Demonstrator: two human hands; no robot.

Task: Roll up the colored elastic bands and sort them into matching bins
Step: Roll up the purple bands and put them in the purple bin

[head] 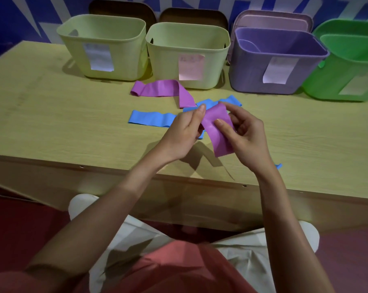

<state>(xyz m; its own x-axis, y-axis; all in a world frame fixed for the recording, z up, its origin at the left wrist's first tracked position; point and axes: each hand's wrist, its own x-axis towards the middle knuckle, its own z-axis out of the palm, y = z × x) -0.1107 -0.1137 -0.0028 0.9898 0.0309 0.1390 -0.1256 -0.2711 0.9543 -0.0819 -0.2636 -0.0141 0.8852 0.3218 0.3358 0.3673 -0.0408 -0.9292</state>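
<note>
Above the table's middle, my left hand (pixel 186 132) and my right hand (pixel 243 132) both pinch a purple elastic band (pixel 217 132). Its free end hangs down toward me. A second purple band (pixel 159 88) lies flat and partly folded in front of the bins. One blue band (pixel 151 119) lies flat to the left of my hands. Another blue band (pixel 225 101) shows behind them, partly hidden. At the back stand two pale yellow-green bins (pixel 102 47) (pixel 187 53), a purple bin (pixel 271 66) and a green bin (pixel 347 68), each with a paper label.
The wooden table (pixel 52 115) runs wide, with its front edge close to my knees. A small blue scrap (pixel 278 166) peeks out by my right wrist. Lids lean against the blue-and-white wall behind the bins.
</note>
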